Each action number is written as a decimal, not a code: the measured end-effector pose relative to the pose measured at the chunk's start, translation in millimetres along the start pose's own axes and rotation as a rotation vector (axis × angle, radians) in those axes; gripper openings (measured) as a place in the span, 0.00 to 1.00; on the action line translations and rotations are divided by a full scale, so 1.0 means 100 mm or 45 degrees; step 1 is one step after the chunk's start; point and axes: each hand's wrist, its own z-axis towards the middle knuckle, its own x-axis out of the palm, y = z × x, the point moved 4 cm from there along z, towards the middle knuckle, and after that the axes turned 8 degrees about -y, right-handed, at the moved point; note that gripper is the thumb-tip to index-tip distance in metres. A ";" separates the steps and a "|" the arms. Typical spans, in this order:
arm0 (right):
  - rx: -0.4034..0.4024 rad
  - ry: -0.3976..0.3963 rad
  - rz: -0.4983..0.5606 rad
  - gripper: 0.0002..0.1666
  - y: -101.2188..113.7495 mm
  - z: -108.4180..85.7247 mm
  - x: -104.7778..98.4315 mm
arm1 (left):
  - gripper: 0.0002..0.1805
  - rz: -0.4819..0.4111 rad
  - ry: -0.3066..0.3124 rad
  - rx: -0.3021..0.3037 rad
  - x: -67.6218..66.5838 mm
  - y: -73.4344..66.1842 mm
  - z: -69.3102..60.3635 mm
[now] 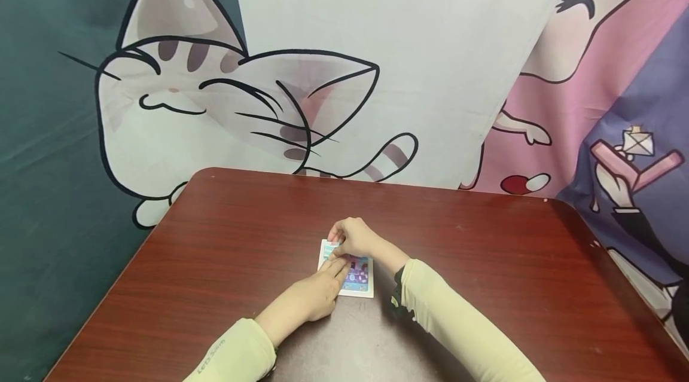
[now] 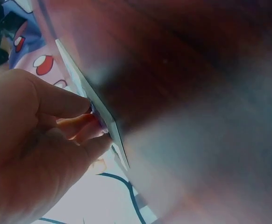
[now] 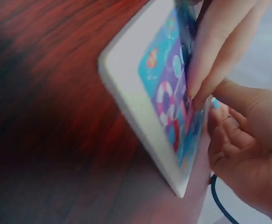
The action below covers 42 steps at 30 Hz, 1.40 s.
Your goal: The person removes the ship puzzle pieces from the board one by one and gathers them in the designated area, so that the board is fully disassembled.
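On the table lies a flat board (image 1: 359,277) with a white border and a purple and blue picture; a pink-and-white swim ring shows on it in the right wrist view. My left hand (image 1: 319,292) reaches over its left side, with fairly straight fingers resting on the picture. At the board's far left part, my right hand (image 1: 355,238) has curled fingers and its thumb brought together. Between them, a small colourful piece (image 3: 214,102) shows as a bright speck; its shape is hidden. In the left wrist view, my left hand (image 2: 42,126) touches the thin board (image 2: 98,105) near its edge.
The dark red wooden table (image 1: 484,250) surrounds the board on all sides. Behind it hangs a cloth backdrop (image 1: 404,71) with cartoon cats and figures.
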 end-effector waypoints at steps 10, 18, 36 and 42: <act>-0.034 -0.069 0.101 0.15 -0.10 -0.09 0.01 | 0.31 -0.174 0.062 0.077 -0.02 0.12 0.00; -0.026 -0.078 0.158 0.15 -0.12 -0.12 0.02 | 0.31 -0.119 0.014 0.129 -0.07 0.15 0.00; -0.032 -0.076 0.314 0.14 -0.25 -0.23 -0.11 | 0.31 -0.224 -0.133 0.230 -0.05 0.27 0.11; -0.015 -0.035 0.332 0.15 -0.30 -0.29 -0.23 | 0.31 -0.227 -0.132 0.218 -0.05 0.28 0.11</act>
